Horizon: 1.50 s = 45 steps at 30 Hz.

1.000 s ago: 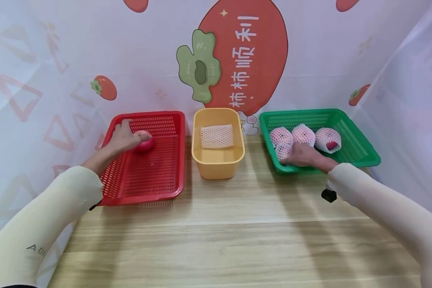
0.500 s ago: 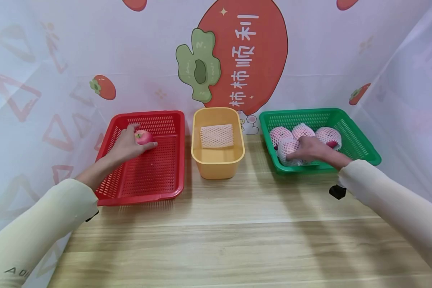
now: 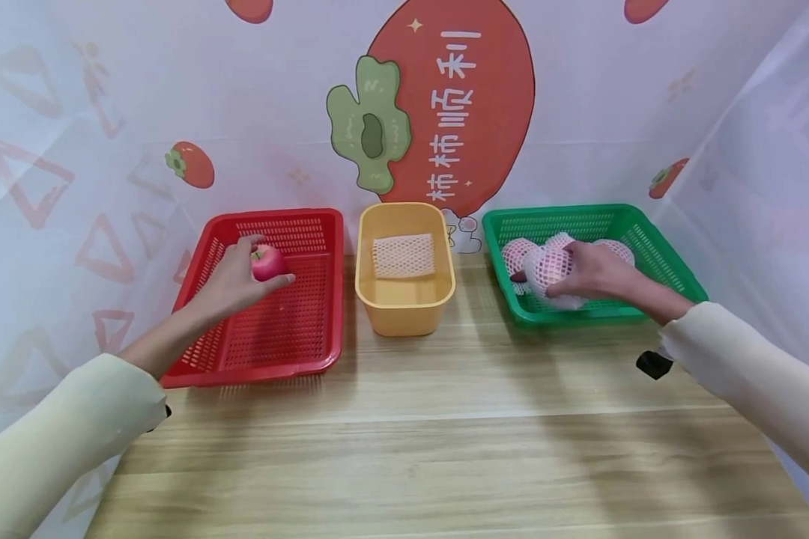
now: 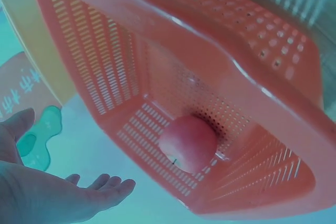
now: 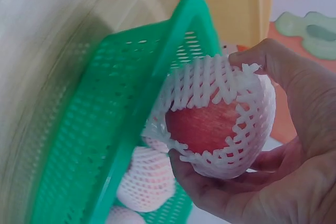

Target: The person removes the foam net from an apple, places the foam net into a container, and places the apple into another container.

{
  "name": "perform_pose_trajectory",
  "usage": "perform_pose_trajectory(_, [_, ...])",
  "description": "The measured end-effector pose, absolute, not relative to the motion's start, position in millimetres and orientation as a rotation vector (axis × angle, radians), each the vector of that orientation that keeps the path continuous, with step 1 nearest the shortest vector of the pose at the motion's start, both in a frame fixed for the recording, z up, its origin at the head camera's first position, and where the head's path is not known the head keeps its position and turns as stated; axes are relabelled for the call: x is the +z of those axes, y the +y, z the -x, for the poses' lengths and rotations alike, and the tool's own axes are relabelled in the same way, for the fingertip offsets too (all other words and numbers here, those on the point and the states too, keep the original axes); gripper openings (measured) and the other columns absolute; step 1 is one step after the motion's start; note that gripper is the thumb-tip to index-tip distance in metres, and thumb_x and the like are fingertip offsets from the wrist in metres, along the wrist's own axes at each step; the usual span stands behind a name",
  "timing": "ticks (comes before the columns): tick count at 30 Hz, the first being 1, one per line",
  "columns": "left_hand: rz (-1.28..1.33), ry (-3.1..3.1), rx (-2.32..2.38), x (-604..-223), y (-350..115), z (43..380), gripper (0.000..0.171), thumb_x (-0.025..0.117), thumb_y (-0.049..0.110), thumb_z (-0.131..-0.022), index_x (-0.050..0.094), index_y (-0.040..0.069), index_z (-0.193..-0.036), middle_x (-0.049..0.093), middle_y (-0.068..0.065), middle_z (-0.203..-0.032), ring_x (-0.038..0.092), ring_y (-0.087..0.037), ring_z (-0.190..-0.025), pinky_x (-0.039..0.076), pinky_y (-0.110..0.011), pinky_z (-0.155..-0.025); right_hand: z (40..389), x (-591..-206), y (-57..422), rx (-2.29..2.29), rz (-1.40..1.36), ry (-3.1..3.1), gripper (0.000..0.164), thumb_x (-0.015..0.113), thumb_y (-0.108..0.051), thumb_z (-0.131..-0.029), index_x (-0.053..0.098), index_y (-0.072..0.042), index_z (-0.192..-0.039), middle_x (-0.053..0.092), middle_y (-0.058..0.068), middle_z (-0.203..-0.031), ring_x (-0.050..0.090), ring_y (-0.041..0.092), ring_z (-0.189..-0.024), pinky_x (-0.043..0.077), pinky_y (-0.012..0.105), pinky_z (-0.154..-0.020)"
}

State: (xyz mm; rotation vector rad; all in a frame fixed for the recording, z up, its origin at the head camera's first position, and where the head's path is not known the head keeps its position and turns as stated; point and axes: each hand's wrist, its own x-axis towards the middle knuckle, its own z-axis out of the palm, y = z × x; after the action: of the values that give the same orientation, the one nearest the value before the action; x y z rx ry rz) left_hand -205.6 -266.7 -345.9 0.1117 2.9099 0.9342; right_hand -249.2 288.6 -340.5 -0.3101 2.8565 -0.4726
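My right hand (image 3: 600,271) grips an apple in a white foam net (image 5: 210,121), held above the green basket (image 3: 539,318). Red skin shows through an opening in the net in the right wrist view. Several other netted apples (image 5: 148,179) lie in that basket, partly hidden by the hand. On the left, a bare red apple (image 3: 268,262) rests in the far left part of the red basket (image 3: 252,373). Over this basket hovers my left hand (image 3: 236,277), thumb and fingers spread, apart from the apple in the left wrist view.
Between the two baskets stands a yellow bin (image 3: 406,318) with a foam net sleeve (image 3: 403,256) lying in it. All three containers sit on a wooden table (image 3: 404,449) against a printed backdrop (image 3: 270,90) at the back and sides.
My right hand has taken hold of a netted apple and lifted it out from among the others. My left hand has let go of the bare apple and drawn back slightly.
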Motion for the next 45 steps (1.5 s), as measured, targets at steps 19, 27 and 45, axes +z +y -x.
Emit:
perform_pose_trajectory(19, [-0.346, 2.945, 1.009, -336, -238, 162, 0.091, 0.084, 0.026, -0.091, 0.031, -0.003, -0.158, 0.041, -0.024, -0.15, 0.047, -0.041, -0.134, 0.047, -0.065, -0.109, 202, -304, 261, -0.455, 0.523, 2.911, 0.093, 0.093, -0.038, -0.076, 0.05, 0.013, -0.141, 0.068, 0.025, -0.109, 0.063, 0.03, -0.085, 0.053, 0.035, -0.066])
perform_pose_trajectory(27, [-0.341, 2.898, 0.984, -339, -224, 139, 0.095, 0.084, 0.031, -0.091, 0.029, 0.0, -0.162, 0.038, -0.024, -0.161, 0.038, -0.044, -0.147, 0.039, -0.07, -0.115, 182, -306, 243, -0.503, 0.634, 2.893, 0.091, 0.096, -0.035, -0.069, 0.057, 0.011, -0.138, 0.071, 0.024, -0.118, 0.067, 0.033, -0.095, 0.06, 0.052, -0.084])
perform_pose_trajectory(45, [-0.48, 2.905, 0.98, -366, -190, 99, 0.082, 0.085, 0.03, -0.091, 0.04, 0.006, -0.156, 0.049, -0.017, -0.152, 0.049, -0.037, -0.14, 0.045, -0.064, -0.113, 145, -334, 208, -0.582, 0.749, 2.707, 0.088, 0.098, -0.024, -0.067, 0.057, 0.003, -0.14, 0.069, 0.012, -0.125, 0.064, 0.026, -0.107, 0.061, 0.047, -0.091])
